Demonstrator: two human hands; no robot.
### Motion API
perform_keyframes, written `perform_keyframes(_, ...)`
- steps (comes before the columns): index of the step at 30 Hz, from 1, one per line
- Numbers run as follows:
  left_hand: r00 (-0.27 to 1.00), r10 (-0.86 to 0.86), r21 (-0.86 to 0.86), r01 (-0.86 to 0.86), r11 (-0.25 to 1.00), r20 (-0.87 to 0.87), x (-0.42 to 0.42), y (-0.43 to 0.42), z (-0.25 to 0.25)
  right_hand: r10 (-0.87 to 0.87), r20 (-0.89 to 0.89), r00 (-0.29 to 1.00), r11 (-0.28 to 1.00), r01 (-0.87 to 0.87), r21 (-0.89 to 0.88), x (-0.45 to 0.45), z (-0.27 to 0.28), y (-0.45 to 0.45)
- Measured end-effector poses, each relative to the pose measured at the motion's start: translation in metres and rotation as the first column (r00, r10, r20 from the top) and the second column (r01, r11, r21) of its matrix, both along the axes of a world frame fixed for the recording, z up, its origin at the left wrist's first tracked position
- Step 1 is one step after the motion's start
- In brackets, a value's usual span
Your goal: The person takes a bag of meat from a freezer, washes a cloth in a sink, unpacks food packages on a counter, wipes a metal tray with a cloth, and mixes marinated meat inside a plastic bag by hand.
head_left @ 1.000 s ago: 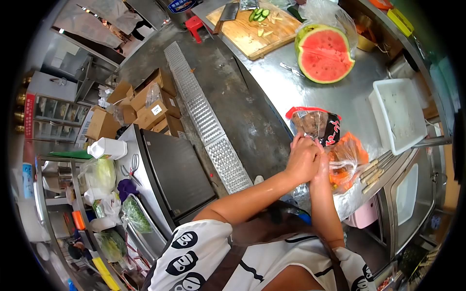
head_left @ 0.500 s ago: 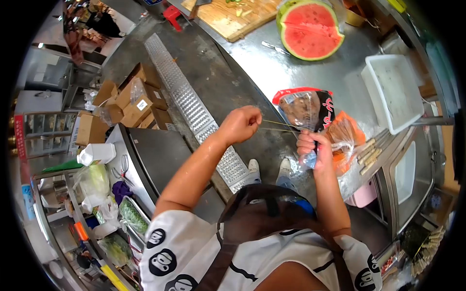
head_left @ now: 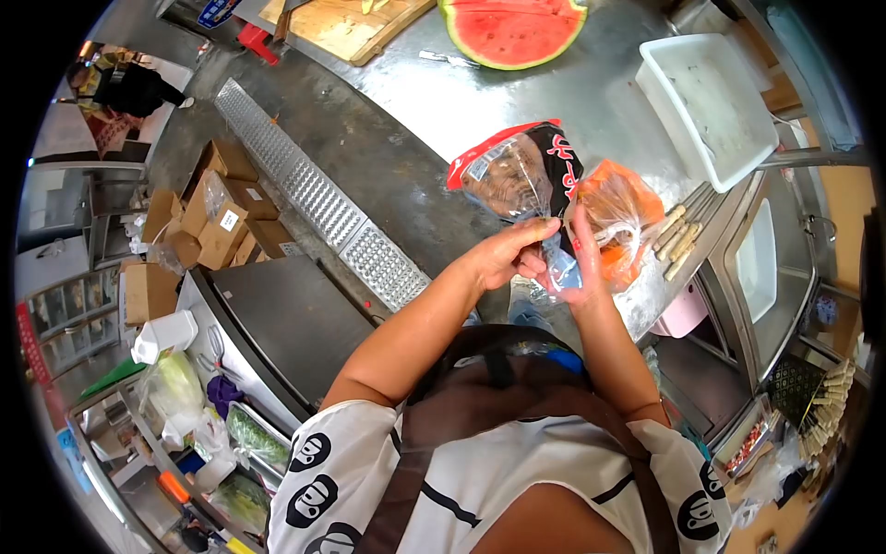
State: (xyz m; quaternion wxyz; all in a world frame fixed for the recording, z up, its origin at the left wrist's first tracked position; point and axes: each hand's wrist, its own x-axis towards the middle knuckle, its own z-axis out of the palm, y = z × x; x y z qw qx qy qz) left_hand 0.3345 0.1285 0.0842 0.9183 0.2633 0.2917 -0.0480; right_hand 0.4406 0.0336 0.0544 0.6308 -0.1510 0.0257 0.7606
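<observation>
A clear plastic bag [head_left: 510, 175] with red and black print, holding brown food, is at the edge of the steel table. Its gathered neck [head_left: 560, 261] is between my hands. My left hand [head_left: 509, 251] pinches the neck, thumb on top. My right hand [head_left: 588, 263] is wrapped about the other side of the neck, one finger pointing up. The rubber band is too small to make out clearly. Right beside my right hand lies a knotted clear bag with orange contents [head_left: 620, 217].
Wooden-handled metal rods [head_left: 681, 238] lie right of the bags. A white plastic tub [head_left: 706, 111], cut watermelon [head_left: 510, 28] and cutting board [head_left: 355, 28] are on the table. Cardboard boxes [head_left: 220, 212] stand left, beyond a low steel counter [head_left: 286, 319].
My left hand has come right from the stretched rubber band to the bag neck. My right hand has turned and lifted a finger. The view has shifted, so the table things sit higher and further left.
</observation>
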Motion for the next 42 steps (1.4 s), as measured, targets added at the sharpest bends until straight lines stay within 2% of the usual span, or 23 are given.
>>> perform_keyframes(1, 0.996, 0.092, -0.070, -0.091, 0.993, 0.002, 0.010, -0.005, -0.005, -0.062, -0.170, 0.984, 0.993, 0.078, 0.090, -0.002, 0.006, -0.002)
perform_keyframes(3, 0.985, 0.174, -0.146, -0.172, 0.974, -0.002, 0.015, -0.007, -0.028, -0.242, -0.090, 0.966, 0.966, 0.231, -0.119, -0.014, 0.016, -0.010)
perform_keyframes(7, 0.963, -0.089, -0.295, 0.165, 0.941, 0.255, 0.014, -0.004, -0.067, -0.408, 0.156, 0.899, 0.904, 0.422, -0.068, -0.026, 0.026, -0.041)
perform_keyframes(8, 0.969, 0.063, -0.275, 0.006, 0.961, 0.238, 0.020, -0.006, -0.039, -0.250, 0.411, 0.877, 0.963, 0.270, 0.010, -0.028, 0.021, -0.058)
perform_keyframes(10, 0.954, 0.224, -0.253, -0.171, 0.952, 0.201, 0.024, -0.006, -0.026, 0.065, 0.835, 0.546, 0.998, -0.022, -0.064, -0.027, 0.030, -0.087)
perform_keyframes(11, 0.952, 0.228, -0.260, -0.172, 0.950, 0.203, 0.022, -0.007, -0.030, 0.072, 0.837, 0.543, 0.997, -0.023, -0.071, -0.025, 0.046, -0.089)
perform_keyframes(12, 0.954, 0.226, -0.236, -0.177, 0.955, 0.196, 0.020, -0.010, -0.035, 0.095, 0.992, -0.085, 0.993, -0.068, -0.101, -0.022, 0.067, -0.090)
perform_keyframes(13, 0.957, 0.219, -0.209, -0.179, 0.962, 0.189, 0.017, -0.010, -0.037, 0.053, 0.734, -0.677, 0.985, -0.084, -0.149, -0.020, 0.089, -0.090)
perform_keyframes(16, 0.980, 0.181, -0.247, -0.155, 0.956, 0.084, 0.007, -0.006, -0.037, -0.070, 0.789, -0.610, 0.989, -0.144, -0.023, 0.008, 0.140, -0.078)
perform_keyframes(18, 0.981, 0.181, -0.298, -0.152, 0.942, 0.071, -0.003, 0.000, -0.043, -0.189, 0.974, -0.123, 0.982, -0.034, 0.186, 0.023, 0.142, -0.074)
perform_keyframes(19, 0.988, 0.149, -0.283, -0.129, 0.950, 0.050, -0.008, 0.005, -0.043, -0.265, 0.911, 0.315, 0.960, 0.177, 0.218, 0.029, 0.133, -0.071)
perform_keyframes(20, 0.992, 0.121, -0.290, -0.106, 0.951, 0.031, -0.014, 0.011, -0.042, -0.323, 0.767, 0.554, 0.946, 0.190, 0.261, 0.045, 0.118, -0.067)
perform_keyframes(21, 0.996, 0.090, -0.294, -0.083, 0.952, 0.012, -0.018, 0.016, -0.039, -0.325, 0.764, 0.558, 0.946, 0.186, 0.267, 0.046, 0.109, -0.069)
perform_keyframes(25, 0.999, 0.049, -0.042, -0.050, 0.998, -0.011, -0.024, 0.029, -0.018, 0.091, 0.987, 0.136, 0.977, 0.179, -0.115, 0.019, 0.099, -0.062)
perform_keyframes(27, 1.000, 0.004, 0.122, -0.003, 0.993, -0.007, -0.024, 0.035, -0.008, -0.073, 0.780, -0.622, 0.989, -0.147, -0.025, 0.017, 0.080, -0.060)
perform_keyframes(29, 1.000, 0.003, 0.172, -0.002, 0.985, -0.010, -0.027, 0.033, -0.007, -0.026, 0.712, -0.702, 0.998, -0.056, -0.018, 0.019, 0.052, -0.056)
perform_keyframes(31, 0.994, -0.086, 0.285, 0.062, 0.956, 0.071, -0.031, 0.034, -0.004, 0.388, 0.805, -0.449, 0.907, 0.029, -0.421, 0.010, 0.051, -0.040)
perform_keyframes(32, 0.991, -0.127, 0.405, 0.105, 0.908, 0.029, -0.032, 0.035, 0.005, 0.412, 0.875, -0.254, 0.900, -0.034, -0.434, 0.002, 0.058, -0.029)
perform_keyframes(34, 0.991, -0.103, 0.446, 0.131, 0.885, -0.088, -0.036, 0.036, 0.009, 0.521, 0.678, 0.519, 0.811, -0.051, -0.583, -0.001, 0.042, -0.018)
perform_keyframes(35, 0.988, -0.102, 0.457, 0.144, 0.878, -0.116, -0.038, 0.039, 0.004, 0.474, 0.566, 0.675, 0.812, -0.085, -0.578, -0.003, 0.049, -0.012)
perform_keyframes(36, 0.994, -0.107, 0.480, 0.110, 0.870, -0.034, -0.041, 0.040, -0.004, 0.473, 0.505, 0.722, 0.801, -0.113, -0.588, 0.007, 0.014, -0.023)
perform_keyframes(40, 0.997, -0.058, 0.423, 0.035, 0.906, 0.043, -0.040, 0.032, -0.036, 0.697, 0.601, 0.390, 0.712, -0.478, -0.514, 0.007, 0.007, -0.026)
perform_keyframes(42, 0.993, 0.063, 0.389, -0.096, 0.916, 0.098, -0.041, 0.025, -0.029, 0.584, 0.325, 0.744, 0.810, -0.506, -0.296, 0.013, 0.000, -0.017)
